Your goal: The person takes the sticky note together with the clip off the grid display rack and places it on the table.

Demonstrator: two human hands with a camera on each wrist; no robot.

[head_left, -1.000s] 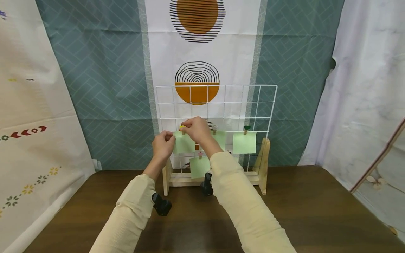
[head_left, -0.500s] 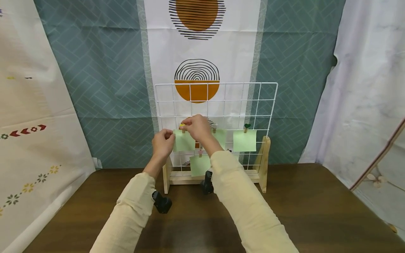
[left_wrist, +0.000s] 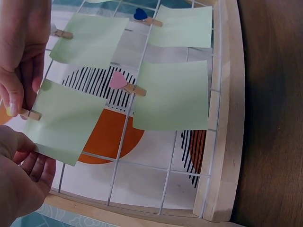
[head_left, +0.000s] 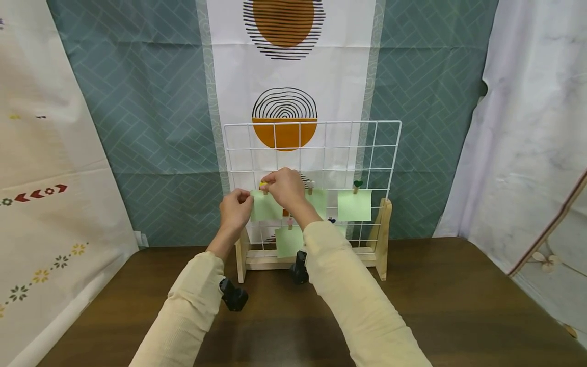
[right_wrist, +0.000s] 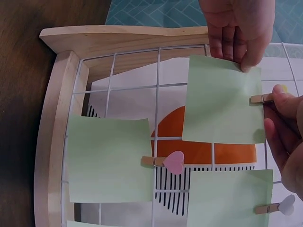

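Note:
My left hand [head_left: 236, 210] pinches the edge of a pale green paper note [right_wrist: 222, 101] on a white wire grid [head_left: 324, 148]. At the note's upper edge, a small wooden clothespin [right_wrist: 258, 99] with a yellow ornament is pinched between the thumb and fingers of my right hand [head_left: 289, 189]. In both wrist views the clothespin's tip lies over the note. Below hangs another green note [left_wrist: 173, 97] under a clothespin with a pink heart [left_wrist: 118, 80]. My right forearm partly covers the neighbouring notes in the head view.
A note [head_left: 354, 205] with a green-heart clothespin [head_left: 357, 186] hangs at right. Another note [right_wrist: 229, 198] has a white-heart clothespin [right_wrist: 279, 206]; a blue-heart clothespin [left_wrist: 147, 18] holds one more. Wooden feet [head_left: 382, 239] support the grid on a dark table [head_left: 435, 295], before patterned cloth [head_left: 156, 127].
The head view shifts very slightly up and down. Both hands keep their places at the note and the clothespin.

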